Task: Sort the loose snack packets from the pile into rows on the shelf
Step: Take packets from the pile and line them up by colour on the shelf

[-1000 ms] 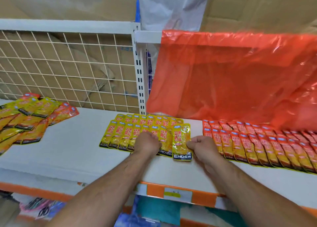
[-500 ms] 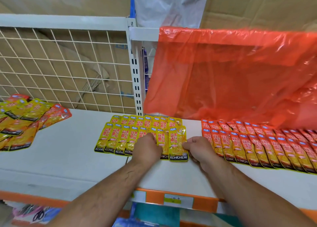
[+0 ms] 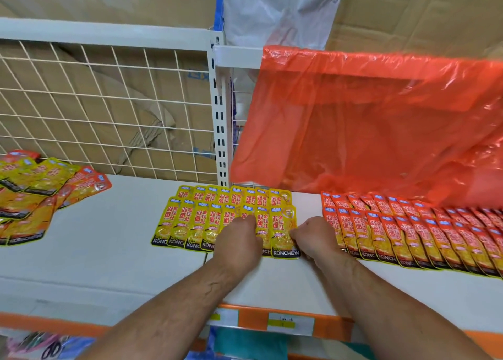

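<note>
Right hand pinches end packet; left hand curls onto yellow row, grip hidden: nudge packet flush, match overlap

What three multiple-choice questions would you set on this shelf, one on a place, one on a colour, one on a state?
1. The loose pile lies on the shelf at: A the far left; B the centre; C the far right.
2. The packet rows at far right are: A green; B orange-red; C blue.
3. The right hand: A lies flat and open; B hangs below the shelf; C pinches the end yellow packet.
Answers: A, the heap sits at the left edge; B, those wrappers are orange-red; C, its curled fingers meet that packet's right edge.
</note>
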`<act>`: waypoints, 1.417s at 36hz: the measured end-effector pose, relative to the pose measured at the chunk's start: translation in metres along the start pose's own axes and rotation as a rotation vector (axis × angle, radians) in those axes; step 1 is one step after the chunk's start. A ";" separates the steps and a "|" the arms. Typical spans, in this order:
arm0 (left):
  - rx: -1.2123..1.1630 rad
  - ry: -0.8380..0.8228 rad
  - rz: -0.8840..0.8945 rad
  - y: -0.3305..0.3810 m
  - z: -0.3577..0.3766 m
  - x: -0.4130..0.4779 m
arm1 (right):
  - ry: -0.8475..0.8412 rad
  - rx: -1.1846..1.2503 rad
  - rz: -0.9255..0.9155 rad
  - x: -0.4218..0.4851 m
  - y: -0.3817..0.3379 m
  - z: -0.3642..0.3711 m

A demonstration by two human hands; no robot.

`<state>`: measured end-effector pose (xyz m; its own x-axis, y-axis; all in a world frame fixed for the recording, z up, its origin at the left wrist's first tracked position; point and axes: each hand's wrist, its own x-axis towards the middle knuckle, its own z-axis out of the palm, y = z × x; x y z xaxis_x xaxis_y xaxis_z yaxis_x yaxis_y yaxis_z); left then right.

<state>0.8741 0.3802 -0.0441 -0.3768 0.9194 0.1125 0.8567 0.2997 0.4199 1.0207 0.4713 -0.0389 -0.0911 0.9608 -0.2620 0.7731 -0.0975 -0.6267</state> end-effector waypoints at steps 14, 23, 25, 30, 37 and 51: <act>0.053 0.048 0.038 -0.002 -0.006 -0.002 | 0.054 -0.218 -0.041 -0.007 -0.012 -0.001; 0.056 0.043 0.019 -0.004 -0.007 -0.003 | 0.064 -0.259 -0.075 -0.015 -0.017 -0.004; 0.064 0.045 0.016 -0.004 -0.007 -0.004 | 0.060 -0.264 -0.070 -0.014 -0.016 -0.005; 0.064 0.041 0.016 -0.002 -0.009 -0.005 | 0.064 -0.273 -0.069 -0.014 -0.015 -0.007; 0.071 0.037 0.015 0.003 -0.008 -0.005 | 0.069 -0.294 -0.118 -0.012 -0.011 -0.004; 0.190 0.160 0.091 -0.006 -0.011 -0.009 | 0.099 -0.448 -0.377 -0.026 -0.017 -0.008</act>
<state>0.8678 0.3675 -0.0376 -0.3334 0.8973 0.2894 0.9346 0.2741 0.2267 1.0152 0.4499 -0.0159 -0.3685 0.9296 0.0021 0.8905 0.3537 -0.2862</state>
